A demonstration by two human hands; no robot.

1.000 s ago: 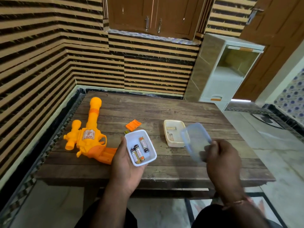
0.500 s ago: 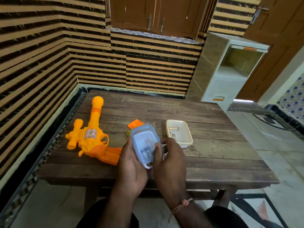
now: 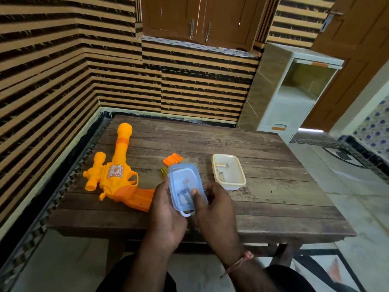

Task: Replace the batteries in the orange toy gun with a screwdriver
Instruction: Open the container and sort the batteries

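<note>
The orange toy gun [image 3: 117, 171] lies on the left of the wooden table [image 3: 263, 199], barrel pointing away from me. Its orange battery cover [image 3: 172, 159] lies loose beside it. A yellow-green screwdriver handle [image 3: 163, 171] peeks out behind a small white box [image 3: 186, 186] with a bluish see-through lid; batteries show dimly inside. My left hand [image 3: 166, 209] holds the box from below and the left. My right hand [image 3: 214, 207] grips its right side with the thumb pressing on the lid.
A cream open tray [image 3: 229, 175] with small metal parts sits right of the box. A white plastic cabinet [image 3: 294, 98] stands past the table's far right corner. Striped walls close in on the left and back.
My right hand brought the see-through lid from the right onto the battery box, and it now sits over the box. The camera has tilted slightly.
</note>
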